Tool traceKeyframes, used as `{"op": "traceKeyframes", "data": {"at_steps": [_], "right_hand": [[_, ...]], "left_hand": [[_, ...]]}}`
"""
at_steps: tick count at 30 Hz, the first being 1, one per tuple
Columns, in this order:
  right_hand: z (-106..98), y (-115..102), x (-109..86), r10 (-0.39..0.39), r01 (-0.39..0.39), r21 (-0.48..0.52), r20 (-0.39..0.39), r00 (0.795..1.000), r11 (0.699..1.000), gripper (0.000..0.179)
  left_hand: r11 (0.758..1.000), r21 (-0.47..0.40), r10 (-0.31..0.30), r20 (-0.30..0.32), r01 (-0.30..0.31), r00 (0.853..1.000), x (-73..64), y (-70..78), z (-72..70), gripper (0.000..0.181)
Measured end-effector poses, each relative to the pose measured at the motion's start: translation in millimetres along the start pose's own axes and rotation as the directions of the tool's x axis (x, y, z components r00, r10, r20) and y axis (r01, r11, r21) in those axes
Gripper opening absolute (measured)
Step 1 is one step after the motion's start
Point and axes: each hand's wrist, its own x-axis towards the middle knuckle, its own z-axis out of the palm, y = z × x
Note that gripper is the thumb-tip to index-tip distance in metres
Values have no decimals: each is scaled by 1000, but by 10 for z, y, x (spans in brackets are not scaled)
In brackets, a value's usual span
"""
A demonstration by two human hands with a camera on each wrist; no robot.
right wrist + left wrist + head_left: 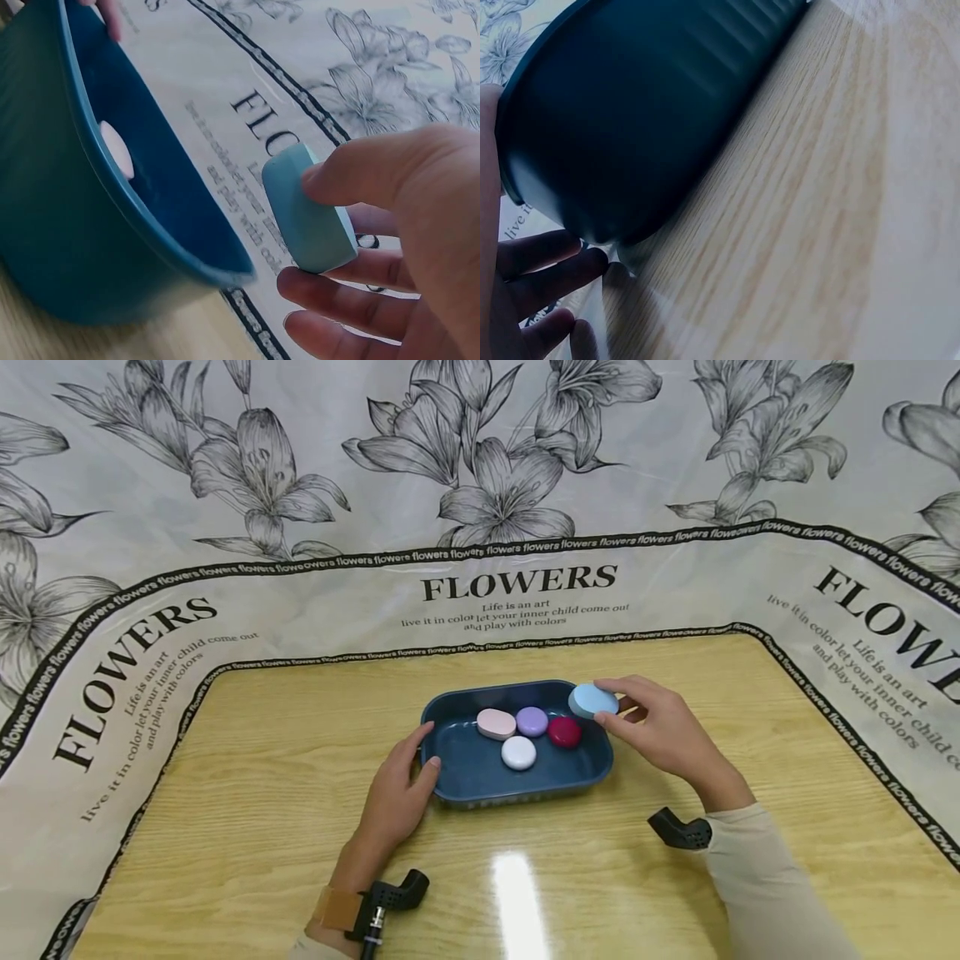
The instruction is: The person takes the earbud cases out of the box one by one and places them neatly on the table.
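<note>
A dark blue tub (465, 785) with rounded corners stands on the wooden table. Inside lie a pale pink oval soap (496, 724), a purple round one (532, 722), a dark red one (564, 732) and a white one (518, 753). My left hand (397, 793) holds the tub's left end, thumb over the rim and the other fingers along the outer wall. Above the right far corner, my right hand (660, 722) pinches a light blue oval soap (307, 210) between thumb and fingers, and the right wrist view shows it raised beside the rim.
The wooden table (285, 760) extends around the tub. A white floral cloth (517, 602) with black printed bands rises behind it and along both sides. Black camera mounts sit at the left wrist (397, 893) and the right wrist (681, 829).
</note>
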Motion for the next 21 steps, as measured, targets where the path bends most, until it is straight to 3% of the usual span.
{"op": "traceKeyframes", "data": {"at_steps": [21], "right_hand": [[-268, 393, -94, 158, -157, -43, 38, 987, 987, 50]], "left_hand": [[1000, 12, 18, 0, -18, 1000, 8, 0, -24, 51]]}}
